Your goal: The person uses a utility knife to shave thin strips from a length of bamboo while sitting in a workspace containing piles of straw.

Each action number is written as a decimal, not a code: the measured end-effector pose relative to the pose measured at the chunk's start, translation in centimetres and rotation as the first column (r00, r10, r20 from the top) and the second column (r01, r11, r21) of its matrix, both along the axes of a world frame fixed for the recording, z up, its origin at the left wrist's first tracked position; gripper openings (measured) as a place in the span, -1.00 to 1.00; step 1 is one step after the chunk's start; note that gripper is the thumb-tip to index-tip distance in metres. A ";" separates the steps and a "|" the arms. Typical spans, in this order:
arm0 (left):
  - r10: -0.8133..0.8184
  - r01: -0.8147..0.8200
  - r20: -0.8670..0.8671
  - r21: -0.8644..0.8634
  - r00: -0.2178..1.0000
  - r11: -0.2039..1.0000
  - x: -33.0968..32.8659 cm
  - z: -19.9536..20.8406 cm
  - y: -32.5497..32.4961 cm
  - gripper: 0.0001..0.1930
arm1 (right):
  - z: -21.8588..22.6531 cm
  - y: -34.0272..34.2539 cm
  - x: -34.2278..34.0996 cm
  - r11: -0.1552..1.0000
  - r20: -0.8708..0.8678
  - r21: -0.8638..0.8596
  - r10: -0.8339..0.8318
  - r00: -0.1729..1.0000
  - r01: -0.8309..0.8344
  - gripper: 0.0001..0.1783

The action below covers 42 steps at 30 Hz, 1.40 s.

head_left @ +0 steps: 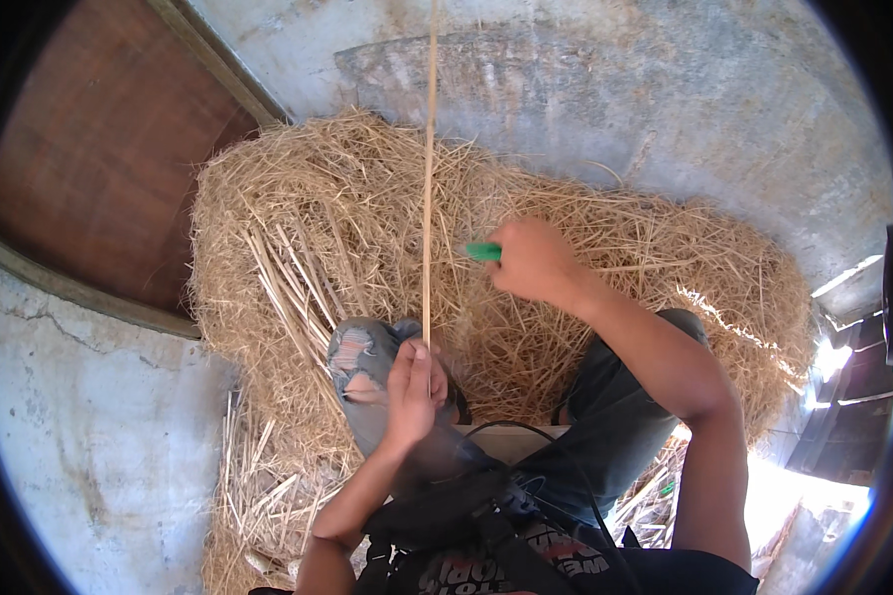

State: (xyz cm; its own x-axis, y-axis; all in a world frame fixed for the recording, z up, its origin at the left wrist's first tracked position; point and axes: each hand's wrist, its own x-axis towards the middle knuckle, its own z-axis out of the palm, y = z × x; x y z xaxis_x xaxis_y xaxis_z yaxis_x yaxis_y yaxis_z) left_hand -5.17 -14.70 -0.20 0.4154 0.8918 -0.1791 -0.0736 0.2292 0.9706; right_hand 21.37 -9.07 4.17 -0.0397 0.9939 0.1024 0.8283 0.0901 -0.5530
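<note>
My left hand (415,392) is closed around the lower end of a long, thin bamboo strip (429,188), just beside my left knee. The strip stands nearly straight up in the picture and runs out past the top edge. In my right fist (538,260) is a small green-handled knife (483,252). Its greyish tip is blurred and points left toward the strip, a short gap away from it. Most of its handle is hidden by my fingers.
A large heap of straw-coloured shavings (298,188) spreads around my legs. Several pale split sticks (293,278) lie on it at left. Behind stands a stained grey wall (605,79); a brown wooden panel (119,149) is at far left. A dark cable (575,466) crosses my lap.
</note>
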 end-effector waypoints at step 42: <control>-0.188 0.212 -0.236 0.082 0.953 0.974 0.5 0.0 -2.4 -0.70 | -1.5 7.8 6.4 0.887 0.153 0.178 -0.452 0.879 0.426 -0.80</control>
